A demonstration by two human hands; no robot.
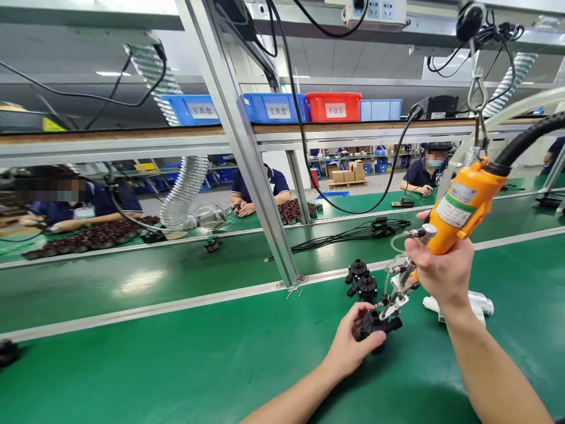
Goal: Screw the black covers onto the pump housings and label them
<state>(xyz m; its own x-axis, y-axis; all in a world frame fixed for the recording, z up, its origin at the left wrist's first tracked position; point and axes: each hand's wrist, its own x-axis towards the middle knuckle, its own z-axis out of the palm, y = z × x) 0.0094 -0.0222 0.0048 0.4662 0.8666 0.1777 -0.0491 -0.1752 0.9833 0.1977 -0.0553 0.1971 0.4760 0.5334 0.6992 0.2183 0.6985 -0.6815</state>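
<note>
My left hand [351, 344] is closed around a small black pump housing [375, 325] resting on the green bench mat [176, 365]. My right hand [441, 268] grips an orange powered screwdriver [463, 206] hung from a hook and black hose overhead. Its metal tip assembly [395, 294] points down onto the top of the housing. Two more black pump housings [362, 281] stand just behind, near the mat's far edge.
A white tube-like object [479, 303] lies to the right of my right wrist. A slanted aluminium post [247, 153] rises from the bench ahead. Beyond run green conveyor belts [176, 265] with black cables and parts, seated co-workers, and blue and red bins [333, 107] on a shelf.
</note>
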